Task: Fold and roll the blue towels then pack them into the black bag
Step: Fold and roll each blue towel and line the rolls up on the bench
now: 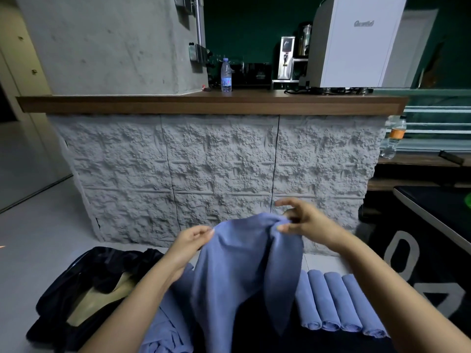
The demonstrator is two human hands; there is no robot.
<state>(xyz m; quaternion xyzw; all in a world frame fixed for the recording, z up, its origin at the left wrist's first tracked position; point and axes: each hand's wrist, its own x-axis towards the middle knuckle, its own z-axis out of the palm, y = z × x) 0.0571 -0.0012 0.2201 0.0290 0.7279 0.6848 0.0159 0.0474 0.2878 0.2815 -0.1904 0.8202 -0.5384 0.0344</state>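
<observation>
A blue towel (237, 271) hangs unfolded in front of me, lifted off the floor. My left hand (190, 244) pinches its upper left edge. My right hand (302, 220) pinches the bunched upper right corner between thumb and finger, with the other fingers spread. Several rolled blue towels (336, 301) lie side by side on the floor at the right. A heap of loose blue towels (165, 329) lies below my left arm. The black bag (84, 289) sits open on the floor at the left, showing a tan lining.
A rough grey stone-faced counter (216, 169) with a wooden top stands right ahead. A water bottle (226, 75) and a white machine (356, 42) stand on it. A dark rug with pale lettering (413, 263) and a table edge (433, 220) lie at the right.
</observation>
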